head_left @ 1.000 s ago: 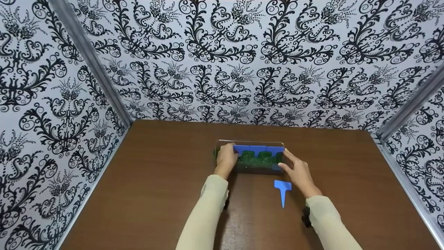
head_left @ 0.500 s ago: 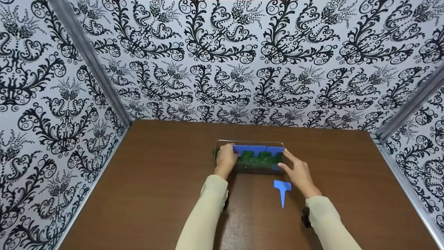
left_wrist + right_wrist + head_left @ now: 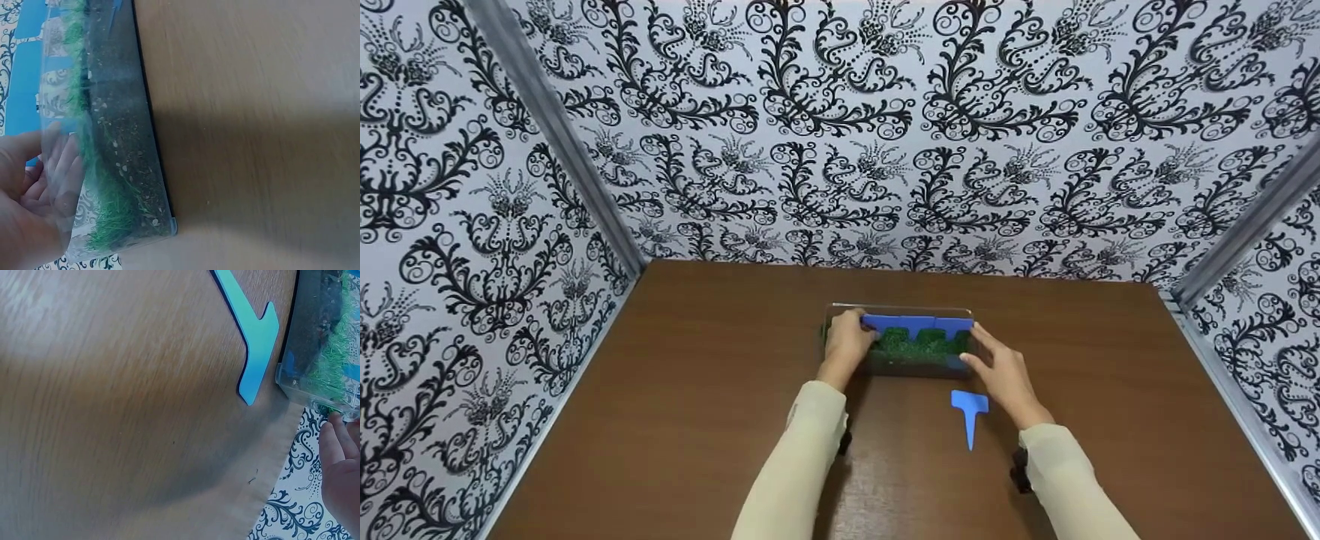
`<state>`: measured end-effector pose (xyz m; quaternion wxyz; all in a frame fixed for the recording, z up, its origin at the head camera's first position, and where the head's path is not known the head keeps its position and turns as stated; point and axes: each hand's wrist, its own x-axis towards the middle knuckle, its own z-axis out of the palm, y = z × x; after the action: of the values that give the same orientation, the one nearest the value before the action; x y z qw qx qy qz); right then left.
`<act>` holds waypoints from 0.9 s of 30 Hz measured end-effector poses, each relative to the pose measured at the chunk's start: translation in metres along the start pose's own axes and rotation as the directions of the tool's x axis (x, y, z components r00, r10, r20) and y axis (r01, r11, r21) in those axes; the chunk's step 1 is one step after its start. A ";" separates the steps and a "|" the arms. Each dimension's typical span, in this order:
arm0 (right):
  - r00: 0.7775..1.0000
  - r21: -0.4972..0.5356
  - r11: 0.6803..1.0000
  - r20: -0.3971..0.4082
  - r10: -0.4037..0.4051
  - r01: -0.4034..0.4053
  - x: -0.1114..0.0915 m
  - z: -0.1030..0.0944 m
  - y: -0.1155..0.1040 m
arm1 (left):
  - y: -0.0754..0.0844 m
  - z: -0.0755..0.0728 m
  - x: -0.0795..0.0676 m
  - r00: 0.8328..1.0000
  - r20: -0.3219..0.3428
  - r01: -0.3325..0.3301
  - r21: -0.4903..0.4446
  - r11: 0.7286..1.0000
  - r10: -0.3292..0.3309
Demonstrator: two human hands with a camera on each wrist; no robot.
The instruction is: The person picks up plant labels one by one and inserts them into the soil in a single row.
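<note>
A clear, long planter box holds dark soil and green grass. Several blue T-shaped plant labels stand along its back, edge to edge. My left hand reaches in over the left end and pinches the leftmost plant label; in the left wrist view its fingers show through the clear wall. At the right end, my right hand touches the box with fairly straight fingers, the thumb near the front corner. One loose blue plant label lies flat before the box, stem pointing toward me.
The brown wooden table extends on both sides of the box. Behind it rises a wall with black scroll patterns, and metal posts stand at the corners. Small dark bits lie on the table.
The label under my left hand and that hand have shifted very slightly to the left. The right hand keeps its place on the box, and the loose label lies still.
</note>
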<state>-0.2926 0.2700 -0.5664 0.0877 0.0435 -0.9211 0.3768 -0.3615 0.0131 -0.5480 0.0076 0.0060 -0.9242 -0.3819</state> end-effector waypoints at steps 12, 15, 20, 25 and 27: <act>0.998 0.008 1.000 0.052 0.028 -0.029 0.001 -0.001 0.000 | -0.003 -0.014 -0.003 0.991 -0.108 -0.101 -0.170 0.980 0.083; 0.998 0.013 0.999 0.059 0.035 -0.036 0.002 -0.001 0.000 | -0.003 -0.017 -0.004 0.986 -0.128 -0.128 -0.185 0.974 0.105; 0.998 0.013 0.999 0.057 0.032 -0.033 0.001 -0.001 0.001 | -0.003 -0.021 -0.006 0.986 -0.132 -0.122 -0.181 0.976 0.099; 0.999 0.009 1.000 0.040 0.011 -0.012 0.001 0.000 0.003 | -0.005 -0.022 -0.008 0.985 -0.142 -0.123 -0.175 0.977 0.098; 0.999 0.011 1.000 0.034 0.004 -0.004 0.001 0.000 0.004 | -0.006 -0.023 -0.008 0.984 -0.145 -0.126 -0.178 0.976 0.100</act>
<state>-0.2944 0.2724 -0.5688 0.0710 0.0485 -0.9204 0.3813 -0.3530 -0.0070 -0.5357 0.0925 -0.0216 -0.8805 -0.4645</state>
